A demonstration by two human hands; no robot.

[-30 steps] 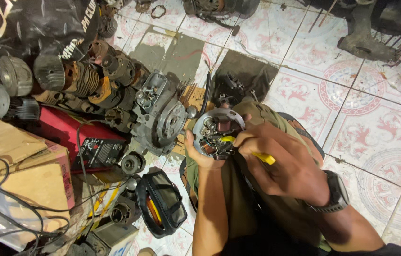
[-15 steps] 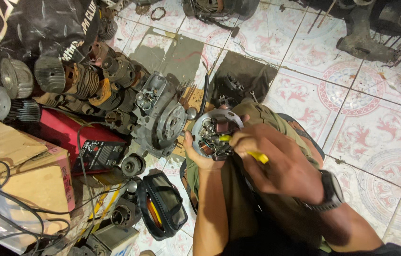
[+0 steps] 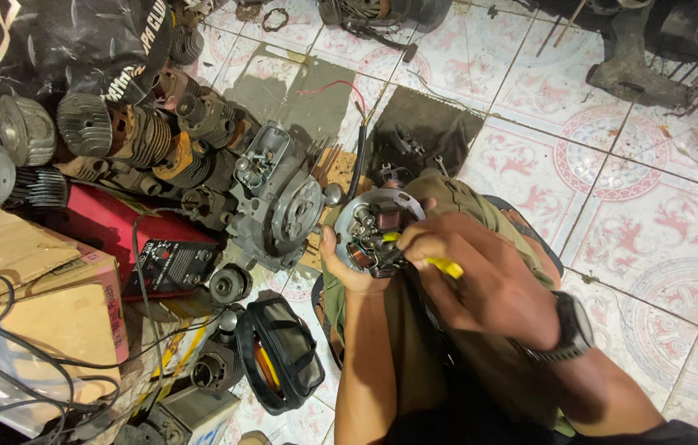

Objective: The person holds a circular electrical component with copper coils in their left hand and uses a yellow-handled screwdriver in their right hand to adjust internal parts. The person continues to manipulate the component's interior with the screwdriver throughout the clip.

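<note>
Left hand point(image 3: 347, 268) is cradling a round grey metal stator plate point(image 3: 372, 227), right hand point(image 3: 481, 276) is gripping a yellow-handled screwdriver point(image 3: 439, 264) against it.

One head-worn camera looks steeply down from above, close over the hands at lower centre, taking in the tiled floor point(image 3: 613, 165) and engine parts point(image 3: 274, 198) to the left.

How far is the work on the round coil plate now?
Done: the round coil plate is off the engine case and rests in the left hand. In hand: the right hand works a yellow-handled tool at its coils. Left: the plate is not refitted; the case lies apart.
</note>
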